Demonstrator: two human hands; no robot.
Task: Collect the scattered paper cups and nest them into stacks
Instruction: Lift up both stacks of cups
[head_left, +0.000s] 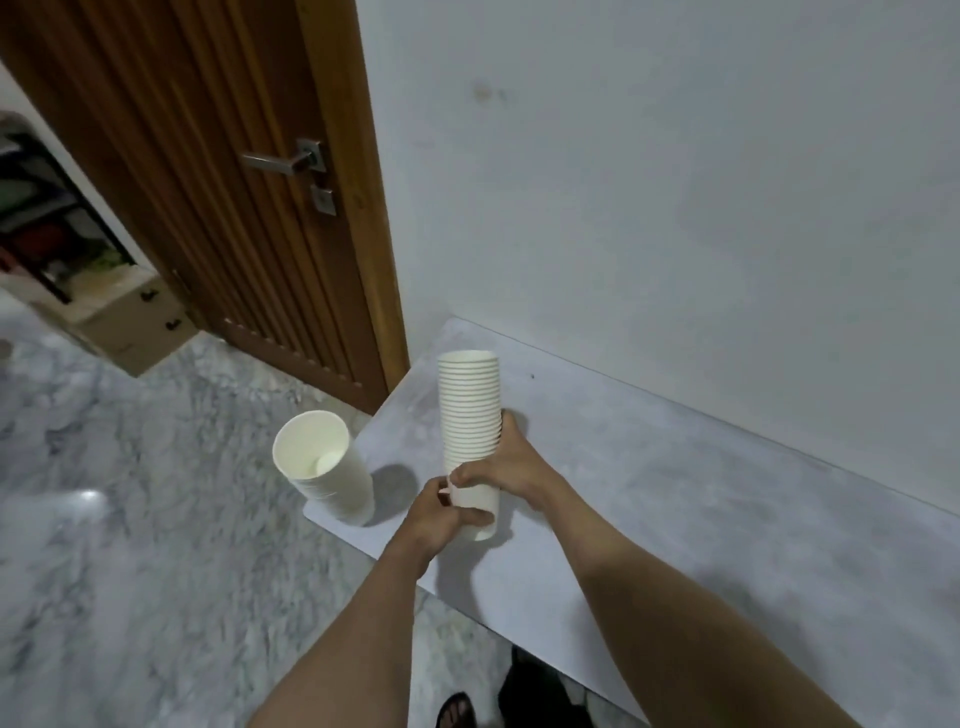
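Two stacks of white paper cups sit in our view, both at the near-left end of a grey marbled table (701, 499) pushed against a pale wall (675, 182). We hold the tall stack (469, 410) upright between both hands, its many rims ringed one above another and its mouth facing up. Our right hand (506, 467) wraps around the stack's lower half from the right, fingers curled against the rims and thumb across the front. Our left hand (439, 514) closes around the bottom cup from the left, thumb and fingers pinching its smooth wall. Whether the stack's base touches the tabletop or hangs just above it, we cannot tell.

Just to the left, near the table's corner, the shorter stack (327, 467) stands apart from our hands, its wide open mouth tilted toward us so that we see down to the bottom of the inner cup. Beyond the table a brown ribbed door (234, 182) with a metal handle (283, 161) stands at the wall's edge, above a marbled floor (130, 519).
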